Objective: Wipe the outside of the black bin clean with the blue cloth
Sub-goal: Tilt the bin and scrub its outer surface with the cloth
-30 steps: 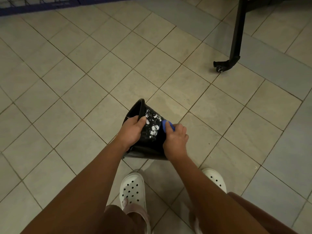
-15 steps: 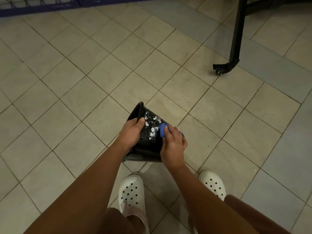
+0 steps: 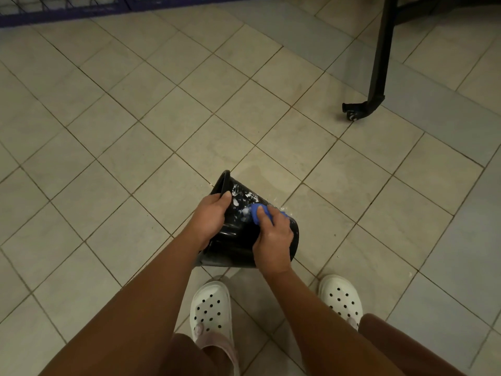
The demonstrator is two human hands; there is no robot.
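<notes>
Black bin (image 3: pixel 235 241), white-smeared, tilted; left grip (image 3: pixel 210 216) clasps its rim, right grip (image 3: pixel 274 238) pinches blue cloth (image 3: pixel 267 210) against it.

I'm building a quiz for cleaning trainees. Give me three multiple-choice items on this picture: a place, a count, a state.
1. Where is the blue cloth? A on the floor; B against the black bin's side; C inside the bin.
2. How many white clogs show? A one; B two; C three.
3. How is the bin standing? A upright; B upside down; C tilted.
Answers: B, the right hand presses it there; B, a pair shows below; C, it leans while the left hand grips its rim.
</notes>
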